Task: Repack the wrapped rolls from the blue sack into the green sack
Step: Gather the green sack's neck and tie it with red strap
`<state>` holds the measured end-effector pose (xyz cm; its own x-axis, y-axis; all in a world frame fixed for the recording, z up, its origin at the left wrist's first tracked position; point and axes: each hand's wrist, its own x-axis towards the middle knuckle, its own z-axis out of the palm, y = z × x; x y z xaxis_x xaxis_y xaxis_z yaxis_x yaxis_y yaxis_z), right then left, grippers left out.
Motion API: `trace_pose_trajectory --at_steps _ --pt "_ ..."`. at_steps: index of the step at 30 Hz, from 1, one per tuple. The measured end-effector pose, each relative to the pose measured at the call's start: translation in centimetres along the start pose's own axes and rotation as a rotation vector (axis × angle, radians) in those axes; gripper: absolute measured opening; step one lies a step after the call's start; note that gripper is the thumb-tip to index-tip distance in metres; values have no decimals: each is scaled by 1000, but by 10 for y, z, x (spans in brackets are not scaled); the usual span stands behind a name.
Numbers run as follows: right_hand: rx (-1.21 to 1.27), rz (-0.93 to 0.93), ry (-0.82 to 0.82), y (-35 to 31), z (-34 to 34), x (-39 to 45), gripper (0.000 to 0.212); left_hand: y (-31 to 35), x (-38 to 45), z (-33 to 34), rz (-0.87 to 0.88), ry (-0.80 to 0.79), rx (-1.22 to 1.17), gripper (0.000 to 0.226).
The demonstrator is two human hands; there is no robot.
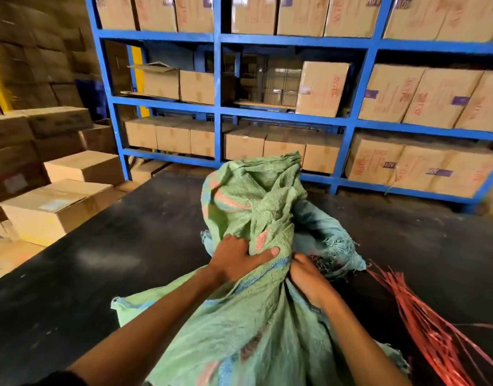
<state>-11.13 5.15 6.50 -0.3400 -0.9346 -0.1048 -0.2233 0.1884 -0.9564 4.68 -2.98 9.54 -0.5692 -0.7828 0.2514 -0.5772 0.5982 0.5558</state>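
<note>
A crumpled green woven sack (248, 316) lies on the dark table (100, 274) in front of me, its far part bunched upward. Behind it on the right, blue-green sack cloth (320, 232) with a frayed edge shows. My left hand (237, 259) grips a fold of the green sack, thumb stretched across the cloth. My right hand (306, 273) grips the gathered sack cloth just to the right, fingers curled into it. No wrapped rolls are visible.
A bundle of red plastic straps (423, 324) lies on the table at the right. Cardboard boxes (53, 207) are stacked at the left. A blue shelf rack (281, 118) full of boxes stands behind the table.
</note>
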Motion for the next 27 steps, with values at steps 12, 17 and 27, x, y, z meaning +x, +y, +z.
trace_pose_trajectory --at_steps 12,17,27 --pt "-209 -183 34 20 1 3 38 -42 -18 -32 -77 -158 -182 49" --pt "-326 -247 113 24 -16 11 38 -82 -44 -52 -93 -109 -296 39" --pt "-1061 -451 10 15 -33 -32 39 1 -86 18 -143 -131 -798 19"
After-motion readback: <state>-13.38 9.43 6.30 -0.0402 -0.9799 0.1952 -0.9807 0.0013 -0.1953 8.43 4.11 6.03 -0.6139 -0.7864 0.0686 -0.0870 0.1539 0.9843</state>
